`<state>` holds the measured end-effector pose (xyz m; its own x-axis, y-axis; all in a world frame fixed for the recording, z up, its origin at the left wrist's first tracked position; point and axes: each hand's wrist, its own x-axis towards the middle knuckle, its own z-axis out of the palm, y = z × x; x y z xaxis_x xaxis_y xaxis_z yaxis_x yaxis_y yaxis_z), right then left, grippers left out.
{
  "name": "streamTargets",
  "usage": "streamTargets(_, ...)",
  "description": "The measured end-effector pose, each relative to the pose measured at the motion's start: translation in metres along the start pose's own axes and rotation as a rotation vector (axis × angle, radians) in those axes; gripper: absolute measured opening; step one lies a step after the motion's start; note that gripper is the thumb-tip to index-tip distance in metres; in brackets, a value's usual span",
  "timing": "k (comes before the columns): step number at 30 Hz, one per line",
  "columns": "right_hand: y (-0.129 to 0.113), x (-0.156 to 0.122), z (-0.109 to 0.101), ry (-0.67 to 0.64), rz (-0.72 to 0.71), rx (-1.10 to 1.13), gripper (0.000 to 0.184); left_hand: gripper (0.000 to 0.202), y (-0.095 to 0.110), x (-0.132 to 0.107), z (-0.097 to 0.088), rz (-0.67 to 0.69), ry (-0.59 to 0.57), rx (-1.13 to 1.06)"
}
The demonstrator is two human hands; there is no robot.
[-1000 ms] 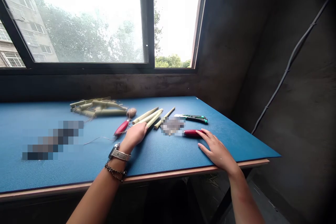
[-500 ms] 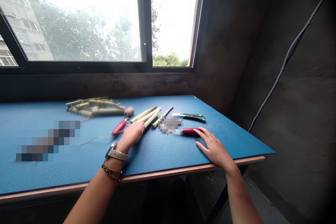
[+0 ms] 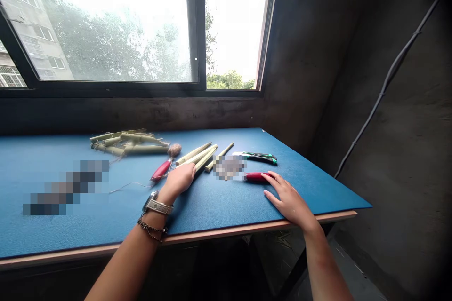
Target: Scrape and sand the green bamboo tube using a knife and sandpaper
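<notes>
My left hand (image 3: 181,179), with a watch on the wrist, is closed around the near end of a pale green plant stalk (image 3: 205,160). Similar cut stalks (image 3: 192,154) lie just beyond it, and a thinner stalk (image 3: 219,156) is to their right. My right hand (image 3: 287,197) has its fingers outstretched, the fingertips on or just over the end of a red handle (image 3: 256,177). Blurring hides whatever adjoins that handle on the left. Behind it lies a green and black utility knife (image 3: 259,157).
A stack of tied green stalk pieces (image 3: 141,143) lies at the back left of the blue tabletop (image 3: 123,216). Near it are a ball of twine (image 3: 174,150) and a red oval object (image 3: 161,170) with string. Another blurred item lies at left. Behind stands a window (image 3: 116,23).
The view has shifted very slightly. Both hands and the things on the table keep their places.
</notes>
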<state>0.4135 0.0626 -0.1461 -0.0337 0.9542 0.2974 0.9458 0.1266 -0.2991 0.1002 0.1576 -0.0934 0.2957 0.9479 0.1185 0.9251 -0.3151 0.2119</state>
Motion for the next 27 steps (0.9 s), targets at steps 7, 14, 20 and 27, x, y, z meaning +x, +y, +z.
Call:
streamTargets(7,-0.001,-0.001,-0.001,0.007,-0.001,-0.008,0.047,0.036,0.0,0.0,0.0,0.008,-0.001,-0.02)
streamTargets(14,-0.002,0.0,-0.001,0.024,-0.012,-0.013,0.047,0.037,0.003,-0.002,0.0,0.015,0.011,-0.024)
streamTargets(20,-0.006,0.005,-0.006,-0.014,0.024,-0.062,0.048,0.039,0.003,-0.001,0.0,0.01,0.013,-0.068)
streamTargets(27,-0.041,0.082,-0.039,-0.342,-0.168,-0.075,0.063,0.037,0.003,-0.003,-0.001,0.005,0.003,-0.166)
